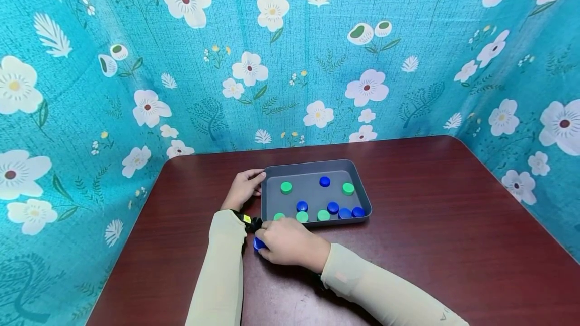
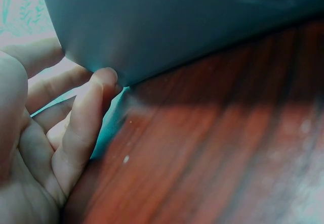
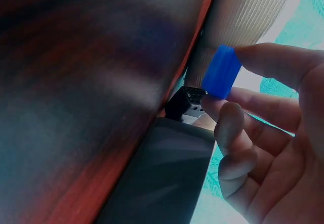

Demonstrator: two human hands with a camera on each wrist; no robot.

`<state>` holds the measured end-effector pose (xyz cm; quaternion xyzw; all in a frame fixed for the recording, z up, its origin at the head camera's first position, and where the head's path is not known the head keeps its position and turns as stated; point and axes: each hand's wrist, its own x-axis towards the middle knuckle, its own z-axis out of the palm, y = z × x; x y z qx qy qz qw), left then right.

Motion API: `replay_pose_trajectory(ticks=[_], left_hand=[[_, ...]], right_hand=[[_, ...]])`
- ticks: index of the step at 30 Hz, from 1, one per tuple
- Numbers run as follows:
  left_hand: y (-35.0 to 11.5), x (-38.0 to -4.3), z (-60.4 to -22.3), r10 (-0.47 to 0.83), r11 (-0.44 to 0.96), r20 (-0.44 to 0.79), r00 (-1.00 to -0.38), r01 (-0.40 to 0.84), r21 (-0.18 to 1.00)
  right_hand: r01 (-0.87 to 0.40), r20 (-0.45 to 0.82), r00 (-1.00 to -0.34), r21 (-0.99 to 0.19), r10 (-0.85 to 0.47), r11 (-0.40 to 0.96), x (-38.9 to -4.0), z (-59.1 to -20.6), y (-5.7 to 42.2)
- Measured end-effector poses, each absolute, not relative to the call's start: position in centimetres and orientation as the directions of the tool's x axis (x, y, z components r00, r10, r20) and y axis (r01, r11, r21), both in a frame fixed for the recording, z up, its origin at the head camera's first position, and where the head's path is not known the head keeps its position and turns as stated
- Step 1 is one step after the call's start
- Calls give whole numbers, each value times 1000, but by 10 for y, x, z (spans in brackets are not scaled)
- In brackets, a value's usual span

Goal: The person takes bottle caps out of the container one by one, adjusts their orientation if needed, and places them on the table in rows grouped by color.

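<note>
A grey rectangular tray (image 1: pixel 308 169) lies on the table, with several green and blue bottle caps inside. My left hand (image 1: pixel 243 187) holds the tray's far left corner, the thumb over the rim. In the left wrist view, its fingers (image 2: pixel 83 118) touch the tray's outer wall (image 2: pixel 167 27) near the corner. Just outside the near left corner, my right hand (image 1: pixel 292 243) pinches a blue bottle cap (image 3: pixel 221 73) between thumb and fingers. That hand partly covers a green cap (image 1: pixel 279 216) at the tray's near edge.
A dark red wooden table (image 1: pixel 421 205) carries the tray. Floral blue cloth (image 1: pixel 290 79) hangs behind it and along both sides. My left wrist wears a black strap with a camera (image 1: pixel 255 224), close beside the right hand's fingers.
</note>
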<state>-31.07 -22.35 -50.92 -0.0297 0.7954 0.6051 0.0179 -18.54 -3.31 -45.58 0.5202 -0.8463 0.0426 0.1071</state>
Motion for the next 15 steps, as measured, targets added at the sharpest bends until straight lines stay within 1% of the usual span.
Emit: replay_pose_trajectory(ticks=[15], left_hand=[[-223, -308, -508, -26, 265, -60, -998, -65, 962]], right_hand=[[-902, 185, -410, 61, -893, 427, -183, -457, -33]])
